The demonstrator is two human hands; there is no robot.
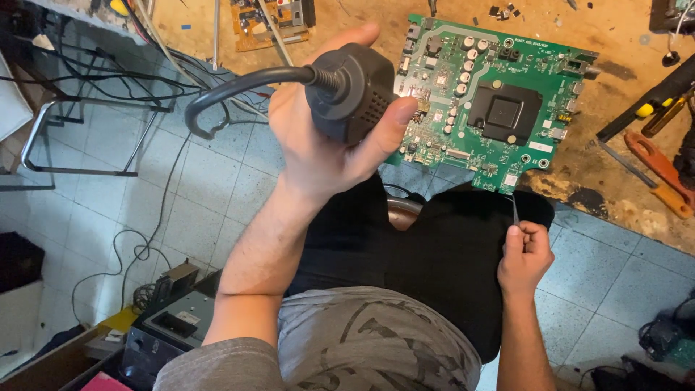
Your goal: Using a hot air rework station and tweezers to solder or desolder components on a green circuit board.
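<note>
Head view: the left hand (326, 145) is raised over the lap and wraps around a dark grey tool (352, 90) with a vented body, fingers behind it and thumb across its front. A thick grey cable (239, 83) leaves the tool's back end and loops down to the left. The right hand (524, 257) sits lower, near the knee, pinching thin tweezers (515, 210) whose tips point up at the lower edge of the green board (492, 101).

The board lies flat at the near edge of a worn wooden bench (615, 145), its black heat sink and silver capacitors all in place. The tool's front faces away from the camera, so its nozzle cannot be seen, and it is held clear of the board, not over any part. Judging by this, no part looks lifted or removed yet, and the work on the board seems to be at its start. Orange-handled pliers (662, 170) lie untouched to the right.
</note>
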